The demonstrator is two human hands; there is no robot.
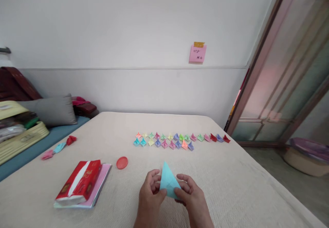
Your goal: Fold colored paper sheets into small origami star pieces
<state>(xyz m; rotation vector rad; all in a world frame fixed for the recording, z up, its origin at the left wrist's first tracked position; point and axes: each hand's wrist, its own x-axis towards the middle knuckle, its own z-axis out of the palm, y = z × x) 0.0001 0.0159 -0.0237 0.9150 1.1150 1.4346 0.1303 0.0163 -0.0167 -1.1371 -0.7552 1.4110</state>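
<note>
Above the table [231, 187], both hands [169, 192] pinch a blue paper [168, 181].

Matt paper triangle [168, 181], textured cloth tabletop [244, 187]

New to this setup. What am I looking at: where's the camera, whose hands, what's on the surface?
No machine here. One camera sits on a person's head, looking forward and down, so the two hands at the bottom are the wearer's own. The left hand and right hand together pinch a blue folded paper, point up. On the cream cloth-covered surface lie rows of small folded paper shapes, a red lid, and a red tissue pack on a pink pad.
</note>
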